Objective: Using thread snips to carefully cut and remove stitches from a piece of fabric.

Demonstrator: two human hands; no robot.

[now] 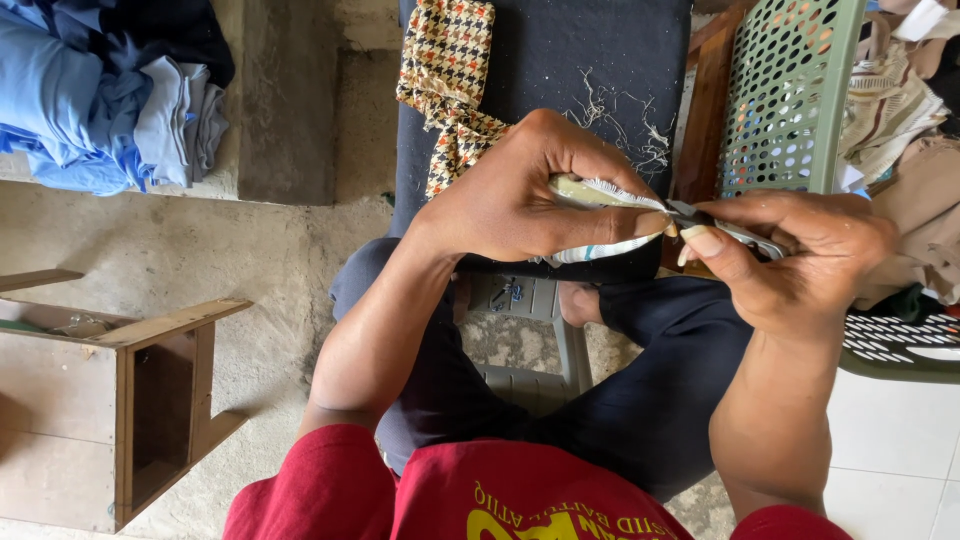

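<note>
Left hand [520,200] is clamped around a small pale fabric piece [600,195], frayed white edge poking out past the thumb. Right hand [800,260] pinches a slim metal thread snip [725,228], its tip touching the fabric's right end, between both hands. All held above the dark cloth [590,60], near its front edge, loose threads [625,125] scattered there.

Green perforated basket [790,95] close right of hands; open floor [200,250] left.

Left hand [520,195] gripping pale cloth [600,192]; right hand [800,255] pinching small cutter [725,228] at cloth's edge, over dark worktop [590,60].
</note>
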